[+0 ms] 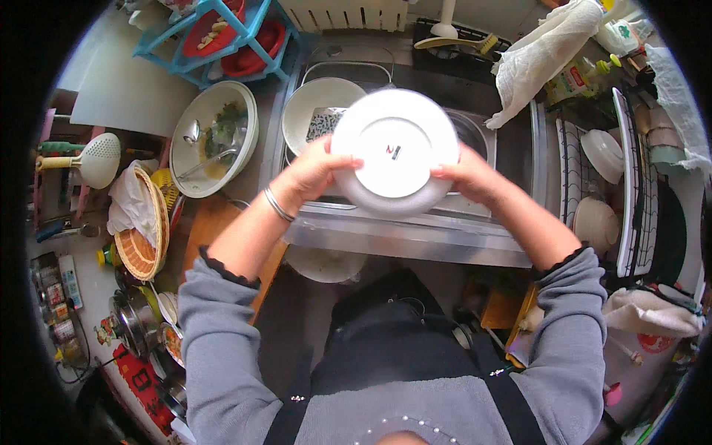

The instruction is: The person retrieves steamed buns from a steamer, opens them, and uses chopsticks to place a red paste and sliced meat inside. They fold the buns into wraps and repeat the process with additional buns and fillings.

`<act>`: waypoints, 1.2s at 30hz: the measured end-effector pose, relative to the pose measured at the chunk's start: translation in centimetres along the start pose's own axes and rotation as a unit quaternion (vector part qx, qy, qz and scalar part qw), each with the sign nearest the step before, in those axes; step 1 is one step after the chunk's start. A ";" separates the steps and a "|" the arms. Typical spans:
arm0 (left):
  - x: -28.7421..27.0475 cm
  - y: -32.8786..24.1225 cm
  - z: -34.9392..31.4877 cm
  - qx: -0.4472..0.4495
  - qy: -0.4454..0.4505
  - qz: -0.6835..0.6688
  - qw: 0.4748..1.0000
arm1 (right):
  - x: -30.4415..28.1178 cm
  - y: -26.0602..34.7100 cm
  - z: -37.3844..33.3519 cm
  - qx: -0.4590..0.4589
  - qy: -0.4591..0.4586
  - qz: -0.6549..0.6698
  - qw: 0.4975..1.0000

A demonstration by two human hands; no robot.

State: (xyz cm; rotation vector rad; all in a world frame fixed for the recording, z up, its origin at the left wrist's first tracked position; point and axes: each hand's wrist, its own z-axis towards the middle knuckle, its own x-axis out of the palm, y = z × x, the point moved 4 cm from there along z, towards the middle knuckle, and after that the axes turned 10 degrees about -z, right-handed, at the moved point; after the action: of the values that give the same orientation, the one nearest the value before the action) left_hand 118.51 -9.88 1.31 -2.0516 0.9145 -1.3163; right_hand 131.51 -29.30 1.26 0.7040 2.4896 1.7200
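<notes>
The left hand (317, 169) and the right hand (476, 174) hold the round white plate (397, 152) by opposite sides, underside facing the wearer, above the sink (489, 135).

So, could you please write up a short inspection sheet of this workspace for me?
Surface: metal sink, with a pale bowl partly behind the plate.
Things in hand: white plate, underside toward the camera.
Clutter: large bowl of greens and utensils, wicker basket, both left of the sink.
Hands: left hand and right hand grip opposite sides of the plate.
Cables: thin dark cord, far left.
Surroundings: blue shelf upper left; dish rack right.
</notes>
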 end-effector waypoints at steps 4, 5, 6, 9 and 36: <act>4.6 -8.6 -1.4 0.269 0.066 0.300 0.913 | -1.4 10.9 -3.4 -0.307 -0.081 -0.299 0.900; 5.9 -10.5 -2.2 0.353 0.110 0.370 0.852 | -1.3 13.9 -4.6 -0.393 -0.095 -0.440 0.802; 7.5 -12.9 -2.5 0.522 0.184 0.468 0.689 | -1.0 16.0 -5.4 -0.456 -0.110 -0.546 0.694; 8.9 -15.4 -2.9 0.564 0.229 0.481 0.631 | 0.0 19.9 -6.7 -0.624 -0.108 -0.631 0.448; -5.8 -4.6 -21.7 0.615 0.029 0.714 0.334 | 17.0 7.1 2.4 -0.795 -0.063 -0.573 0.190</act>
State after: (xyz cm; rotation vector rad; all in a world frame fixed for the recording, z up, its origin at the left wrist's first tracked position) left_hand 98.02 -4.17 9.73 0.3444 0.7527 -0.4216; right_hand 119.36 -18.62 10.46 -0.9352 -0.3772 1.6985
